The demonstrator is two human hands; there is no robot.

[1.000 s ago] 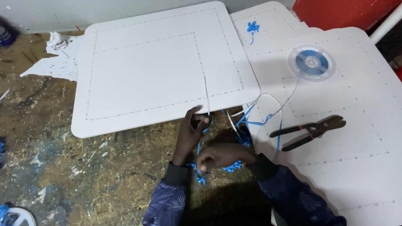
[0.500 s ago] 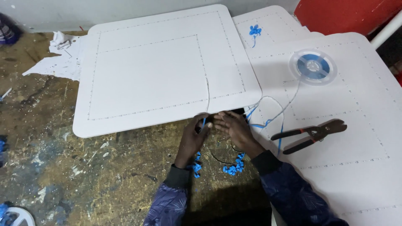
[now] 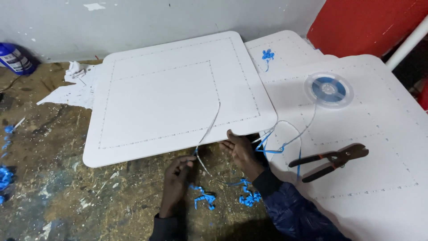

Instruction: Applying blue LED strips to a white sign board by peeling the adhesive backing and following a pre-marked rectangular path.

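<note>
- My left hand (image 3: 177, 178): fingers pinched shut on a thin white cord (image 3: 209, 127) at the near edge of the white board (image 3: 169, 98).
- My right hand (image 3: 240, 149): fingers spread open, flat against the board's near right edge.
- Cord: runs from my pinch up over the board.
- Blue ribbon scraps (image 3: 204, 197): on the worn floor between my wrists.
- Pliers (image 3: 330, 160): right, on another white panel (image 3: 383, 178).
- Spool (image 3: 329, 89): far right, same panel.

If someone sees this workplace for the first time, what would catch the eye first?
Probably the large white board in the middle, with dotted lines of small holes, lying on a paint-stained floor. At its near edge the left hand pinches a thin white cord while the right hand touches the board's edge. To the right, a clear spool and dark pliers lie on another white board.
</note>
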